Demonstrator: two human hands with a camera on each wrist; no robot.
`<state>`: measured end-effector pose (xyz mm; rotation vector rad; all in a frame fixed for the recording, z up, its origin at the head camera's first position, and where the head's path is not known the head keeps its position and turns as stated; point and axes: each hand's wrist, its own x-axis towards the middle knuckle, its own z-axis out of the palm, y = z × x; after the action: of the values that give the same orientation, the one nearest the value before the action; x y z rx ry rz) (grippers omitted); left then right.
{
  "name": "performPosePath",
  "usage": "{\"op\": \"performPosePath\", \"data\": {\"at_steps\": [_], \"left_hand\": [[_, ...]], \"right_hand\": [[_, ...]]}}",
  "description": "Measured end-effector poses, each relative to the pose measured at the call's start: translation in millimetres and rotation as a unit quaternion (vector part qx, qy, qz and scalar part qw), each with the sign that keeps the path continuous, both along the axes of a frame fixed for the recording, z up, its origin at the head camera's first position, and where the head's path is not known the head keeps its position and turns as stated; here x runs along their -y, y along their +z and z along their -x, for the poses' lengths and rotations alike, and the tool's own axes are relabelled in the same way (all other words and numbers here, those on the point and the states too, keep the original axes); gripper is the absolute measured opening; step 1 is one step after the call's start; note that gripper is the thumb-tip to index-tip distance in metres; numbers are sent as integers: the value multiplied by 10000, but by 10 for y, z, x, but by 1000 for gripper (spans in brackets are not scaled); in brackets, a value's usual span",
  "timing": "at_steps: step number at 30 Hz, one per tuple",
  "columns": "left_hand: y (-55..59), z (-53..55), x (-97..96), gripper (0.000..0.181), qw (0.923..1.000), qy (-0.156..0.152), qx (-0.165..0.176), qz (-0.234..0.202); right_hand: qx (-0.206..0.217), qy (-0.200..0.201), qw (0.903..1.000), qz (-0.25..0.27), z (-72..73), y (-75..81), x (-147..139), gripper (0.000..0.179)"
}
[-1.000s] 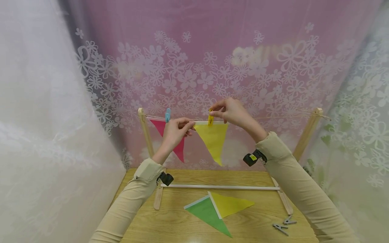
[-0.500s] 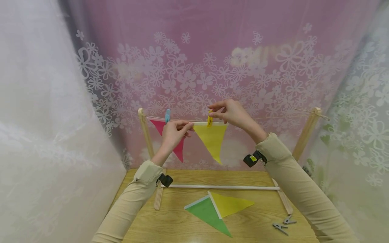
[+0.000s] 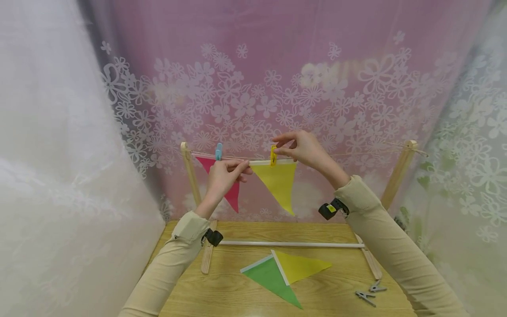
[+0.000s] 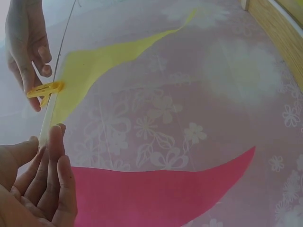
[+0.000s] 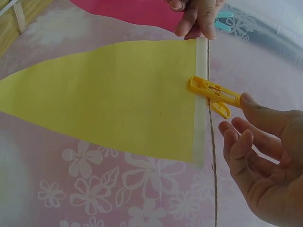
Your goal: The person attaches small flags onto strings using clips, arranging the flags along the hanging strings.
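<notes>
A yellow triangular pennant (image 3: 277, 180) hangs point-down at a thin twine line (image 5: 213, 151). My left hand (image 3: 222, 178) pinches the left end of its white top band (image 5: 200, 61) between thumb and fingers. Near the band's middle a yellow clothespin (image 5: 208, 87) bites over band and twine. My right hand (image 3: 306, 152) holds that clothespin by its handle end, thumb (image 5: 258, 111) on the near side. To the left, a pink pennant (image 4: 156, 194) hangs from the same line under a light blue clothespin (image 3: 218, 152), partly hidden behind my left hand.
Two wooden posts (image 3: 398, 176) carry the twine, joined low by a white rod (image 3: 293, 244). On the wooden table (image 3: 222, 290) lie a green pennant (image 3: 273, 279) and another yellow pennant (image 3: 303, 265). Two grey clothespins (image 3: 365, 298) lie at the front right. Flowered curtains surround the table.
My left hand has shifted slightly left and down with the pennant's corner, and the pennant's tip has swung a little. My right hand stays at the yellow clothespin, slightly lower.
</notes>
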<state>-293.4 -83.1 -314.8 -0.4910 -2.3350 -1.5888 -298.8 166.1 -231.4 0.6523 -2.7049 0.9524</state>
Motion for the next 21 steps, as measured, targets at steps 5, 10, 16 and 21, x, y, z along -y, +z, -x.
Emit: {"op": "performPosePath", "data": {"at_steps": [5,10,16,21], "left_hand": [[-7,-20,16,29,10000,17,-66,33],[-14,-29,33,28,10000,38,-73,17],[-34,-39,55,29,9997,11,-213,-124],[-38,-53,75,27,9992,1,-280,-278]], "right_hand": [[-90,15,9999,74,-25,-6,-3,40],[-80,-34,9999,146,-42,-19,-13,38],[-222,-63,9996,149,-72,-38,-54,36],[-401,-71,9989,225,-104,-60,-89,34]]}}
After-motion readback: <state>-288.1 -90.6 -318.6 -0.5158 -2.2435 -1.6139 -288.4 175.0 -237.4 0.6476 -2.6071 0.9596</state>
